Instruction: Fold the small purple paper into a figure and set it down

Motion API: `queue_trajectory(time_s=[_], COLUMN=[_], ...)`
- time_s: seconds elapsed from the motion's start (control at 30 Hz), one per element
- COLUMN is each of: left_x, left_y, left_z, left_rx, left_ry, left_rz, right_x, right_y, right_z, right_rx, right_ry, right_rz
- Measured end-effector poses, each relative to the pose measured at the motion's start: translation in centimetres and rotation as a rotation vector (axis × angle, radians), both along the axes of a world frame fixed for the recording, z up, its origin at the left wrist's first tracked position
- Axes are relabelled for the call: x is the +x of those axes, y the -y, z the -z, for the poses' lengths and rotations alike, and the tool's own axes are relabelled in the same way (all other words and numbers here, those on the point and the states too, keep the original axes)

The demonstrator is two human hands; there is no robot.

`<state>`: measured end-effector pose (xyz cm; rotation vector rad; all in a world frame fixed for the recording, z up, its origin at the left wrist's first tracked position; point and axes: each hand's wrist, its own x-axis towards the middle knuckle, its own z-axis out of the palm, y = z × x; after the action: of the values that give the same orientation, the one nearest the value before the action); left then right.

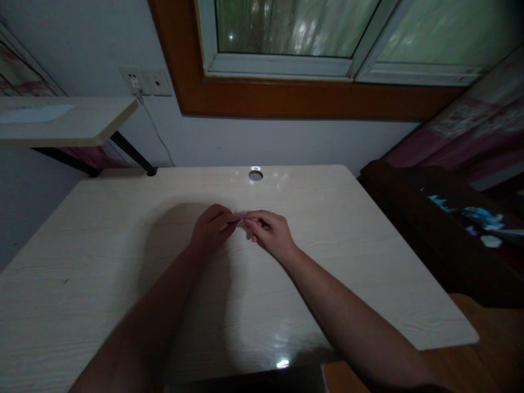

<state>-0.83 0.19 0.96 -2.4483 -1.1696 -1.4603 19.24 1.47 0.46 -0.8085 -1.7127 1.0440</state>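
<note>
Near the middle of the pale wooden desk [347, 262], my two hands meet fingertip to fingertip. Between them shows a small, pale purple thing [242, 216], mostly hidden and too small to name. My left hand [213, 226] pinches it from the left side, with thumb and fingers pressed together. From the right, my right hand [271, 229] pinches the same thing, its fingers curled. Both hands are low over the desktop, and a shadow falls left of them.
A round cable hole [256, 176] is near the desk's back edge. At left a raised shelf [94, 125] stands on black legs. A white cable [158, 131] hangs from a wall socket [145, 82]. Right of the desk is dark furniture [393, 202] with coloured items; a window [286, 33] lies ahead.
</note>
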Motion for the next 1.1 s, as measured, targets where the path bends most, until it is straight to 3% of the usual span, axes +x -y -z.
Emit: queue_trajectory(time_s=[0.27, 0.47, 0.67, 0.8, 0.93, 1.1], left_x=[0.1, 0.0, 0.4, 0.7, 0.9, 0.8], left_y=[0.2, 0.2, 0.1, 0.4, 0.4, 0.2], left_z=[-0.3, 0.0, 0.0, -0.1, 0.2, 0.1], left_rx=[0.071, 0.025, -0.074, -0.262, -0.438, -0.479], left_ry=[-0.103, -0.112, 0.091, 0.227, 0.272, 0.275], left_rz=[0.015, 0.007, -0.004, -0.033, 0.006, 0.065], right_x=[-0.6, -0.7, -0.6, -0.5, -0.4, -0.3], right_y=[0.0, -0.2, -0.5, -0.5, -0.3, -0.5], right_z=[0.0, 0.2, 0.5, 0.6, 0.8, 1.0], right_rx=[-0.227, -0.292, -0.204, -0.096, -0.046, -0.008], right_ry=[-0.177, -0.217, -0.167, -0.085, 0.004, 0.061], right_rz=[-0.071, -0.058, -0.019, -0.009, 0.018, 0.098])
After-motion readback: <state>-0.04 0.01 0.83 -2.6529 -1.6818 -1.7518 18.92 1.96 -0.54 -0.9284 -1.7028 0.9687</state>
